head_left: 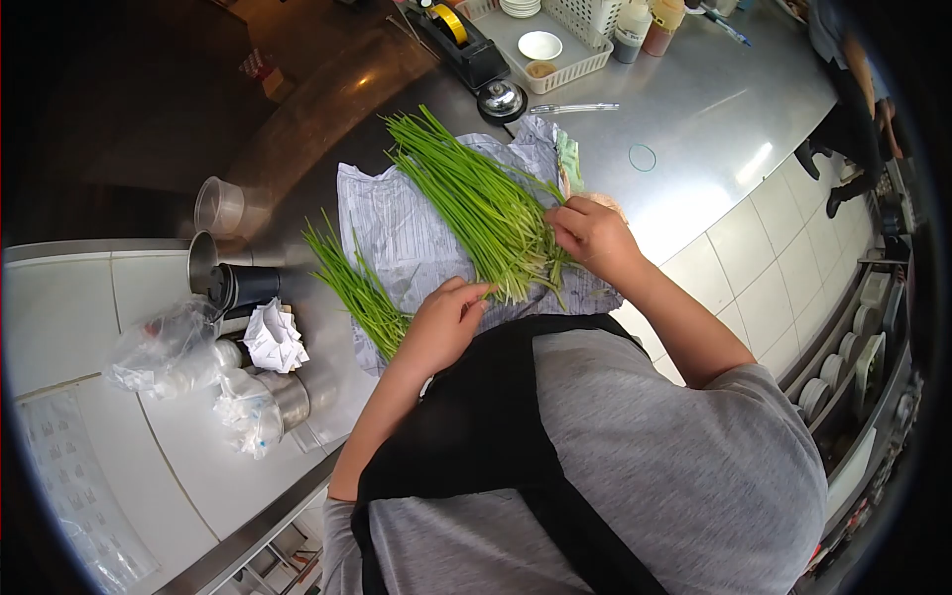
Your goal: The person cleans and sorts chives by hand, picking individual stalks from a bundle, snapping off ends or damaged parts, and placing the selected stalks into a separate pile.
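Observation:
A large bunch of long green stalks lies on crumpled newspaper, its pale ends toward me. My left hand is at the near left of those pale ends, fingers bent, thumb and forefinger close to them; what they hold, if anything, is too small to tell. At the right edge of the bunch, my right hand has its fingers closed round some stalks. A smaller bunch rests at the left of the paper, beyond my left hand.
Behind the paper stand a tape dispenser, a bell and a white basket. A pen and rubber band lie to the right. Containers and plastic bags are at left. Another person stands far right.

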`<move>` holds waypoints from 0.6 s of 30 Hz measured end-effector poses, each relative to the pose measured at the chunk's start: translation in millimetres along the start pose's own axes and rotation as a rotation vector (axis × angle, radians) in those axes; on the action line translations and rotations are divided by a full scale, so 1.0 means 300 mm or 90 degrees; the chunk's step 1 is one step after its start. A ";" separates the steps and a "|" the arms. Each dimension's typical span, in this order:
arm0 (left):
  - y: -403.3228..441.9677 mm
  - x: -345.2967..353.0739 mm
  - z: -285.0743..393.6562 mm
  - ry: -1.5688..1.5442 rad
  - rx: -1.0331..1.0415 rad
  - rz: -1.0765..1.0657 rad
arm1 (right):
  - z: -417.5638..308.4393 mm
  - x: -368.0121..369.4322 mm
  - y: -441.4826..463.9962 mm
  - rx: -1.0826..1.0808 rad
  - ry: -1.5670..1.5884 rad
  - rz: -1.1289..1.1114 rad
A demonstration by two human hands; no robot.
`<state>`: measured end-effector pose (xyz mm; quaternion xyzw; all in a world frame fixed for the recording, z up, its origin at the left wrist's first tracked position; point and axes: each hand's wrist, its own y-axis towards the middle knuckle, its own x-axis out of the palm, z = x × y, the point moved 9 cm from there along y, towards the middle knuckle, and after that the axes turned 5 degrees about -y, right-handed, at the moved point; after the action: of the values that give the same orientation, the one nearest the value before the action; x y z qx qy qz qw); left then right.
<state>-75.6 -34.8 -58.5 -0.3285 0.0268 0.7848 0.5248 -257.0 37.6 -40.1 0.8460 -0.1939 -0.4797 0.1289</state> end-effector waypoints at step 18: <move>-0.221 -0.361 -0.371 0.221 -0.251 0.452 | 0.065 0.010 -0.072 0.108 0.057 -0.028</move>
<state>59.6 -135.5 -66.6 -0.5197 0.0756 0.8398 0.1376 -268.1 54.9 -60.9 0.8784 -0.2095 -0.4261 0.0545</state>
